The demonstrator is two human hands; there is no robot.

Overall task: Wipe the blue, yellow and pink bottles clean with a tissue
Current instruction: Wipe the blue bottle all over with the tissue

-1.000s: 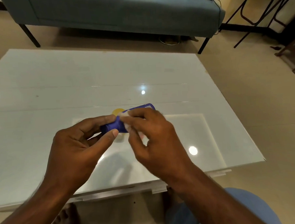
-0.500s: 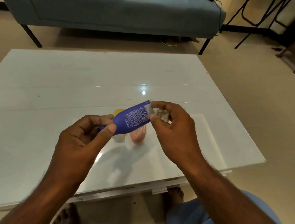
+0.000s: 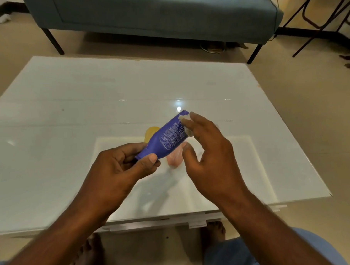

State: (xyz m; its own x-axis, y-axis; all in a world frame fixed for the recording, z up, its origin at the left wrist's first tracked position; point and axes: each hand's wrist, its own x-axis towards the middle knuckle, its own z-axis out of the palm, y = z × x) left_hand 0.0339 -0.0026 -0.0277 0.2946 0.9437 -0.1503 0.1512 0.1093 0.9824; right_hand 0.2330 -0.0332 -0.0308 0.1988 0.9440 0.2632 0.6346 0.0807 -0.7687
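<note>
Head view, single frame. Item: blue bottle [image 3: 166,137], held in the air above the white glass table [image 3: 69,121], tilted, its narrow cap end low and toward the person, its broad base raised and pointing away; white printed text faces the camera. Holder: left hand [image 3: 119,170], thumb and curled fingers pinching the narrow end, the thumb tip lying on the bottle's near side. Second contact: right hand [image 3: 207,157], at the opposite, raised end of the bottle; its fingers are bent over a small crumpled white tissue [image 3: 186,123] and press it against the bottle's upper right side near the base, while the thumb stands apart below, near the bottle's underside; whether the thumb touches the bottle cannot be told. Behind the left-hand grip and just beyond the bottle's middle: yellow bottle [image 3: 151,132], only its rounded top showing, the rest hidden by the blue one. Directly beneath the bottle, between the two hands: pink bottle [image 3: 174,157], pale, partly covered by the blue bottle and the right thumb; whether it stands or lies cannot be told. Both appear to rest on the table, apart from either hand. Surroundings: a teal sofa [image 3: 165,14] on dark legs beyond the table's far edge; a black metal frame [image 3: 315,22] to the far right; beige floor; the person's bare feet and blue clothing at the near edge, under the forearms.
</note>
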